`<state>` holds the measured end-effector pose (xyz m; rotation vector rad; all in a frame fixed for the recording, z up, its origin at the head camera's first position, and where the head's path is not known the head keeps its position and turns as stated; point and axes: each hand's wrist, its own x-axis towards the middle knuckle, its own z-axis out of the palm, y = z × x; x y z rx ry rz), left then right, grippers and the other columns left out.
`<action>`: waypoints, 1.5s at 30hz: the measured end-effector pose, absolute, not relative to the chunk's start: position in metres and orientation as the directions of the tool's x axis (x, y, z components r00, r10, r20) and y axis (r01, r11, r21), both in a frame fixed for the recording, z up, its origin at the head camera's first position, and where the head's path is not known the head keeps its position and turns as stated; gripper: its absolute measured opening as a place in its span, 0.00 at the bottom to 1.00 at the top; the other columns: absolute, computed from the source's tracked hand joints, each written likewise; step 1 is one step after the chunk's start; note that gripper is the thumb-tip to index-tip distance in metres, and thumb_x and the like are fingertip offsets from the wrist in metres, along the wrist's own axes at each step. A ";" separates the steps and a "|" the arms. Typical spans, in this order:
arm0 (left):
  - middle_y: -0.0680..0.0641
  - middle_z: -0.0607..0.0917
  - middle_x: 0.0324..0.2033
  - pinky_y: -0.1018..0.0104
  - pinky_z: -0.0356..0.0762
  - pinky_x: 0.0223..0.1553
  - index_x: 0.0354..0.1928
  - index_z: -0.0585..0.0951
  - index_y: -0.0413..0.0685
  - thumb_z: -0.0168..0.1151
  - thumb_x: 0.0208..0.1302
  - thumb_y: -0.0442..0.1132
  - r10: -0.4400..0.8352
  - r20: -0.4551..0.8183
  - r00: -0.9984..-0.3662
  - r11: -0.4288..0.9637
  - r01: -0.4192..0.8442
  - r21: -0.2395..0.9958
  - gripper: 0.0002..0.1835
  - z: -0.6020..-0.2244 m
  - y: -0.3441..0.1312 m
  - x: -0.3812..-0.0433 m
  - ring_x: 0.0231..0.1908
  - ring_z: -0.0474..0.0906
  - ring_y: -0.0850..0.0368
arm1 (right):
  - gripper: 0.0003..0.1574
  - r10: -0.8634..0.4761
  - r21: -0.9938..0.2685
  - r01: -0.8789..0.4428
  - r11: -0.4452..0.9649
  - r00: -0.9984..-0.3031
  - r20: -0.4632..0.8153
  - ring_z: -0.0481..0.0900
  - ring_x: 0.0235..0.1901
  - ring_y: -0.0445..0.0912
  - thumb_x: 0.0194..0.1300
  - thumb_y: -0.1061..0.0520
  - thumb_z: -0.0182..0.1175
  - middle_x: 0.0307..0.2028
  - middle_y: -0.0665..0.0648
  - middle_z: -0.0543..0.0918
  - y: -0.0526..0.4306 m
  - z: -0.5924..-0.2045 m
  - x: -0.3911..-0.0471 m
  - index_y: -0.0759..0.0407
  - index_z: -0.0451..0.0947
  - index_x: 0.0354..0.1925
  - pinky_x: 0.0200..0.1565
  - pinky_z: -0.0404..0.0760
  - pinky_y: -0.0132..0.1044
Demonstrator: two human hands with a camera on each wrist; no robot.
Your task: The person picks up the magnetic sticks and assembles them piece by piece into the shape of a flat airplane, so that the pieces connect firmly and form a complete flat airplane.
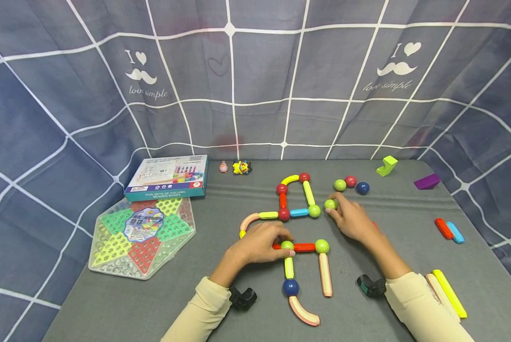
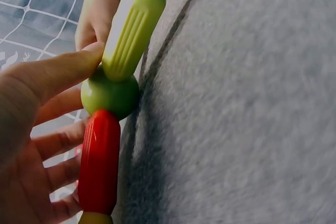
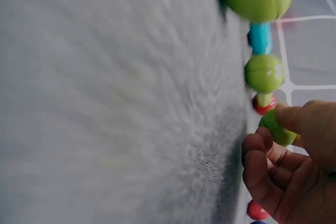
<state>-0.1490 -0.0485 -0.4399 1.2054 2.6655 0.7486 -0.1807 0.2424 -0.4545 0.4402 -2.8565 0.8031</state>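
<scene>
My left hand (image 1: 261,243) pinches a green ball (image 1: 287,245) between thumb and index finger. That ball joins a red rod (image 1: 304,247) and a yellow-green rod (image 1: 289,268); in the left wrist view another red rod (image 2: 100,161) meets it. Below hang a blue ball (image 1: 291,287) and a curved peach piece (image 1: 303,313). On the right, a second green ball (image 1: 322,246) carries a straight peach rod (image 1: 326,275). My right hand (image 1: 351,218) holds a loose green ball (image 1: 330,204) in its fingertips, right of the loop's corner green ball (image 1: 314,211).
Behind my right hand lie green (image 1: 340,185), red (image 1: 351,181) and blue (image 1: 363,188) balls. Short rods (image 1: 449,231) and long ones (image 1: 449,294) lie right. A box (image 1: 167,175), hexagonal game board (image 1: 110,256), small figures (image 1: 241,167) and blocks (image 1: 386,166) stand around.
</scene>
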 end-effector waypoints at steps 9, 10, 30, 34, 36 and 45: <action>0.60 0.78 0.34 0.73 0.64 0.34 0.44 0.85 0.59 0.63 0.61 0.54 0.751 0.209 -0.627 0.531 0.761 0.373 0.14 -0.445 -0.028 -0.145 0.32 0.67 0.68 | 0.15 -0.296 -0.586 -0.391 0.710 -0.920 0.255 0.67 0.18 0.37 0.63 0.50 0.63 0.22 0.45 0.71 0.245 -0.449 -0.120 0.47 0.74 0.47 0.20 0.66 0.31; 0.60 0.78 0.35 0.73 0.64 0.34 0.45 0.84 0.60 0.63 0.61 0.55 0.751 0.207 -0.627 0.538 0.763 0.357 0.14 -0.445 -0.025 -0.144 0.32 0.66 0.68 | 0.14 -0.305 -0.608 -0.394 0.689 -0.919 0.249 0.67 0.18 0.37 0.63 0.50 0.63 0.23 0.45 0.71 0.246 -0.450 -0.114 0.46 0.74 0.47 0.21 0.67 0.31; 0.59 0.77 0.40 0.75 0.63 0.31 0.59 0.77 0.66 0.54 0.68 0.54 0.809 0.169 -0.563 0.485 0.802 0.348 0.19 -0.454 0.013 -0.143 0.33 0.67 0.68 | 0.19 -0.677 -0.882 -0.435 0.182 -0.706 0.208 0.65 0.19 0.30 0.55 0.61 0.69 0.21 0.50 0.72 0.239 -0.454 -0.056 0.53 0.78 0.46 0.16 0.66 0.28; 0.61 0.76 0.37 0.76 0.62 0.29 0.56 0.78 0.65 0.54 0.68 0.52 0.819 0.175 -0.547 0.459 0.807 0.373 0.16 -0.455 0.016 -0.146 0.31 0.66 0.69 | 0.20 -0.716 -0.901 -0.410 0.140 -0.670 0.193 0.60 0.18 0.28 0.55 0.63 0.69 0.16 0.50 0.66 0.236 -0.453 -0.049 0.54 0.79 0.46 0.16 0.63 0.26; 0.62 0.75 0.36 0.77 0.63 0.30 0.56 0.78 0.65 0.54 0.68 0.52 0.823 0.169 -0.542 0.449 0.804 0.390 0.16 -0.453 0.017 -0.147 0.31 0.66 0.69 | 0.20 -0.727 -0.910 -0.389 0.142 -0.665 0.171 0.59 0.17 0.28 0.54 0.62 0.70 0.15 0.50 0.64 0.235 -0.451 -0.045 0.55 0.79 0.47 0.16 0.63 0.25; 0.63 0.72 0.33 0.77 0.62 0.29 0.57 0.78 0.65 0.53 0.68 0.52 0.827 0.121 -0.550 0.452 0.776 0.439 0.17 -0.452 0.017 -0.150 0.30 0.66 0.69 | 0.20 -0.738 -0.934 -0.301 0.194 -0.672 0.063 0.61 0.16 0.27 0.54 0.59 0.70 0.13 0.51 0.66 0.236 -0.445 -0.035 0.55 0.81 0.48 0.14 0.64 0.28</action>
